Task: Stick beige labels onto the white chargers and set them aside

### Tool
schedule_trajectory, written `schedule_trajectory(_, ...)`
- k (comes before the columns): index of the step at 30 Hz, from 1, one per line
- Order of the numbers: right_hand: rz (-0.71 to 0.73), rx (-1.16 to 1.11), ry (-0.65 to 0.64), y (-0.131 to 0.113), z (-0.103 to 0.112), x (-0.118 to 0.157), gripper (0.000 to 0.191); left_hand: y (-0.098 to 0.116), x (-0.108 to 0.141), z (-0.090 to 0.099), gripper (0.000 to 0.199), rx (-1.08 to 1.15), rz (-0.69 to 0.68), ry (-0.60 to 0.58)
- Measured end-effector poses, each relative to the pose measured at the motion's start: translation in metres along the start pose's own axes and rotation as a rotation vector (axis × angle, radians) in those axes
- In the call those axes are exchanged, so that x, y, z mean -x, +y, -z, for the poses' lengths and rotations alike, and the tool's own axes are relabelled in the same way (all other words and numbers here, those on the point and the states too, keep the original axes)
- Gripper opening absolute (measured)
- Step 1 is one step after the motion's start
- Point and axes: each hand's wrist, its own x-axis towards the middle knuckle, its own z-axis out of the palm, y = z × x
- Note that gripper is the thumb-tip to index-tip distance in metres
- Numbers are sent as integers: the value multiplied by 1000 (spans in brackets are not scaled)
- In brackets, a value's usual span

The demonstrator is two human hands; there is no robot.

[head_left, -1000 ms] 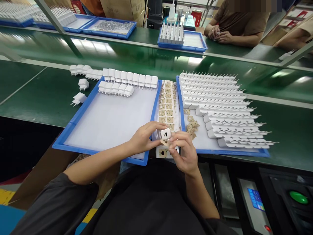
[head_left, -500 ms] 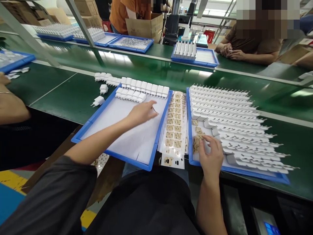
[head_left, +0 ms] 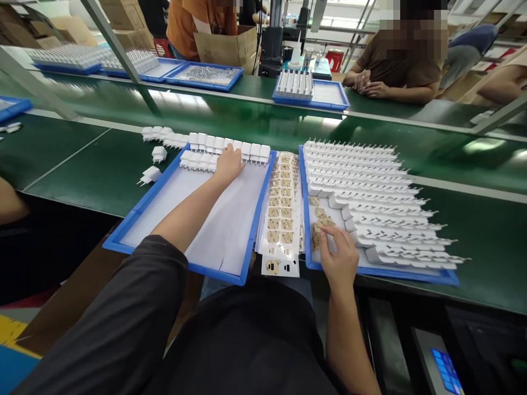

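Note:
My left hand (head_left: 230,163) is over the near row of white plug adapters (head_left: 197,161) in the left blue tray (head_left: 119,241). Its fingers are bent down onto the end of that row, hiding the adapter under them. At the left side of the right blue tray (head_left: 307,241), my right hand (head_left: 340,255) has thumb and forefinger pinched at a small tan sticker backing (head_left: 316,233). More tan pieces (head_left: 323,215) lie beyond its fingertips. Between the trays is a stack of sticker sheets (head_left: 280,225) with tan patches in columns.
Dense rows of white adapters (head_left: 370,203) with pins up fill much of the right tray. Loose adapters (head_left: 150,174) lie on the green bench left of the left tray. Across the bench are more blue trays (head_left: 333,99) and a seated person (head_left: 405,66). A metal post (head_left: 111,41) slants at left.
My left hand has moved left and away from me onto the adapter row, its fingers drawing together. My right hand stays by the tan pieces, fingertips closer together. The view has shifted.

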Motion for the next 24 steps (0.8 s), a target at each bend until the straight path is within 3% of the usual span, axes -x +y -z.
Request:
schedule_trajectory(4, 69, -78, -138, -19, 4, 3, 14, 28, 29, 7, 39, 12, -169, -124)
schedule_trajectory(8, 168, -136, -427, -51, 7, 15, 18, 69, 79, 16, 31, 106, -546, -411)
schedule_trajectory(10, 192, -110, -504, -62, 6, 23, 23, 83, 100, 16, 36, 115, -686, -509)
schedule_trajectory(14, 191, -47, -479, -67, 3, 38, 25, 89, 121, 10, 51, 61, -740, -604)
schedule_trajectory(24, 178, -28, -323, -65, -6, 56, 16, 85, 121, 7, 54, 55, -733, -635)
